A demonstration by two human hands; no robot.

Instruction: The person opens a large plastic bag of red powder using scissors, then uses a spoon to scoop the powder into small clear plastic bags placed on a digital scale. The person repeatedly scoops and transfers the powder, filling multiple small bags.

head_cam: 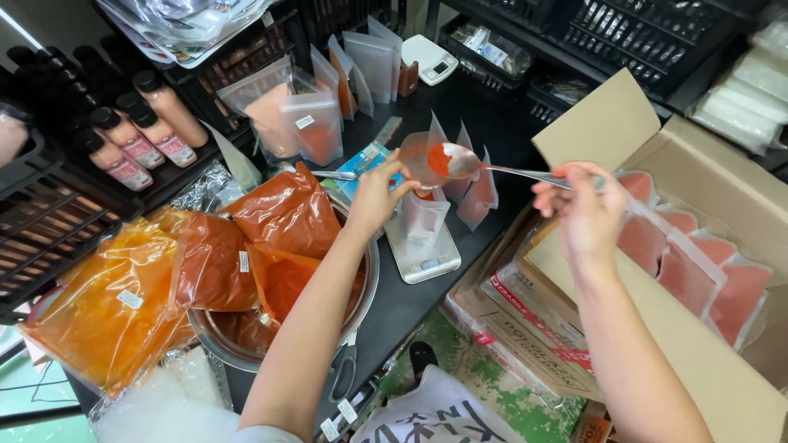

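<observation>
Orange-red powder fills the spoon (460,161), which the right hand (584,205) grips by its handle above a small clear pouch (424,215) standing on a digital scale (423,250). The left hand (376,193) pinches the pouch's rim. Beside it on the black counter (410,303), a steel bowl (361,287) holds large powder bags (287,213).

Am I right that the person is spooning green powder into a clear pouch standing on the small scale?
Not quite. In the head view the powder on the spoon is orange-red, not green. The rest holds: the right hand holds the spoon over a clear pouch that the left hand steadies on the small scale.
</observation>
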